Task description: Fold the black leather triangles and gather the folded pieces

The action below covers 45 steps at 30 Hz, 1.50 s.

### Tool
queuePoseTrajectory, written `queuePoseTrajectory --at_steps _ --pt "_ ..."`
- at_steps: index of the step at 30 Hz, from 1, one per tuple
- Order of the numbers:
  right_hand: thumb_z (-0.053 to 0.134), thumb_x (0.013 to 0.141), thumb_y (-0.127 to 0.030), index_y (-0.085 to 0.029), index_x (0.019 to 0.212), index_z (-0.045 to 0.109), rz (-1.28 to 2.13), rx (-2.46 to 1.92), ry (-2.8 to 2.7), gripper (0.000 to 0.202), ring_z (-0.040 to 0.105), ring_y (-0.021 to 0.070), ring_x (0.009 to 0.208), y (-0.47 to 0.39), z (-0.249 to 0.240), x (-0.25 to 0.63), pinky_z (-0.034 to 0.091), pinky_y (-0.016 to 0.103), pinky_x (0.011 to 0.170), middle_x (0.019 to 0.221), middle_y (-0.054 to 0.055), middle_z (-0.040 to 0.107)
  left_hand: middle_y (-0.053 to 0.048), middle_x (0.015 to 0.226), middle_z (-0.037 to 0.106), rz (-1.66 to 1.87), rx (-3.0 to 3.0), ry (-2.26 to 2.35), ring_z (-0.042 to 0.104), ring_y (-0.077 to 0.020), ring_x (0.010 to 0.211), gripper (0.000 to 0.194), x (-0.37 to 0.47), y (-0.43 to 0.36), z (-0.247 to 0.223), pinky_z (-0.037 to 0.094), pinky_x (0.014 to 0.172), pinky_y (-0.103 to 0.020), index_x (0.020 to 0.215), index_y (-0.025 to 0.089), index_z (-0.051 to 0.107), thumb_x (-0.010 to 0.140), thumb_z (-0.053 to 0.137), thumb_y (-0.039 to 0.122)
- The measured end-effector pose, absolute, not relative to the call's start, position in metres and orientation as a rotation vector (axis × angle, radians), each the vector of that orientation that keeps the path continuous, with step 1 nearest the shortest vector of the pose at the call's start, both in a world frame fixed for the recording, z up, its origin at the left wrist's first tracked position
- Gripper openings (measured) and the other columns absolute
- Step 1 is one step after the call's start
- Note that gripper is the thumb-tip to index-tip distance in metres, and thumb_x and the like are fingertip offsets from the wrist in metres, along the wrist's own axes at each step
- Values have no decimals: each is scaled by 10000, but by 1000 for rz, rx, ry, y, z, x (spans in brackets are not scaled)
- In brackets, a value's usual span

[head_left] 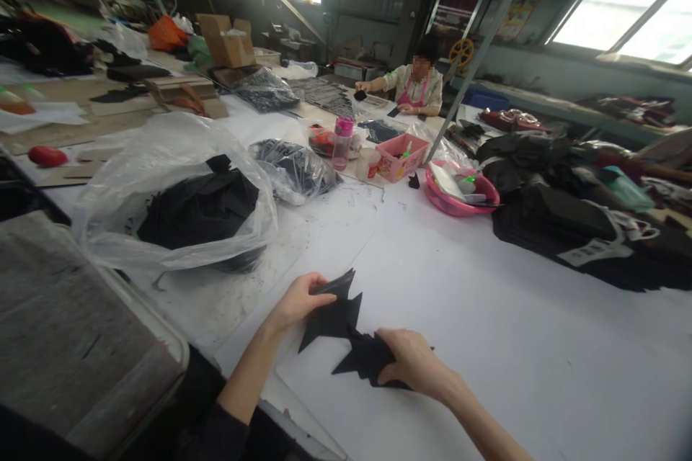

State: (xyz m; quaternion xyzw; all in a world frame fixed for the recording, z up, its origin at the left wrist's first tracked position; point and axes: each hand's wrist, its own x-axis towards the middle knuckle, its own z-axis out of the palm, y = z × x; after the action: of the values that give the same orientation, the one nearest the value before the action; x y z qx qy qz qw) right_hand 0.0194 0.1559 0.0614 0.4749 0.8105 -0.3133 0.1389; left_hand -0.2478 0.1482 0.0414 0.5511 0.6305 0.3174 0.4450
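Over the white tabletop, my left hand is closed on a black cut piece with pointed corners, thumb on top. Lower and to the right, my right hand grips a bunch of similar black pieces, its thumb and fingers around their right end. The points of the two lots meet or overlap between my hands. Whether they are fabric or thin leather I cannot tell. Left of my hands, a clear plastic bag lies open around a heap of black pieces.
A pink basin, a pink box and a pink bottle stand further back. Black goods are piled at right. Across the table sits a person holding something dark. A grey padded surface is at near left.
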Motion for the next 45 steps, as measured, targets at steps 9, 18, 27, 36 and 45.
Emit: queuePoseTrajectory --at_steps 9,18,27,36,45 --pt "753 705 -523 -167 978 676 -2312 2034 1634 455 671 243 911 143 55 64 511 303 768 980 51 730 -93 1053 586 378 1630 2044 564 -275 1016 327 -182 114 45 423 861 -343 982 177 609 730 813 207" --pt "733 732 -594 -125 1102 695 -2658 2081 1544 599 633 309 1108 114 46 12 500 409 965 1118 113 712 -29 782 619 474 1510 1978 610 -243 808 248 -185 114 36 370 691 -297 766 180 572 712 804 248" --pt "811 667 -527 -149 1221 636 -2938 2367 1262 694 639 287 1128 98 51 -13 507 398 1006 1166 101 700 -40 870 652 959 1273 1467 598 -179 802 262 -159 104 14 433 663 -242 890 155 562 937 468 394" --pt "845 644 -485 -124 1145 623 -2814 2131 1503 656 679 324 1035 135 61 -21 577 419 886 1107 123 715 -16 790 590 1311 1118 1469 561 -164 715 462 -178 92 32 423 639 -248 1067 191 603 986 356 573" --pt "842 694 -307 -112 1032 666 -2975 1124 1682 428 721 200 811 184 170 -126 586 243 716 957 97 736 -36 761 623 1348 1563 2042 592 -181 697 371 -220 80 -10 432 641 -258 801 217 633 1009 389 404"
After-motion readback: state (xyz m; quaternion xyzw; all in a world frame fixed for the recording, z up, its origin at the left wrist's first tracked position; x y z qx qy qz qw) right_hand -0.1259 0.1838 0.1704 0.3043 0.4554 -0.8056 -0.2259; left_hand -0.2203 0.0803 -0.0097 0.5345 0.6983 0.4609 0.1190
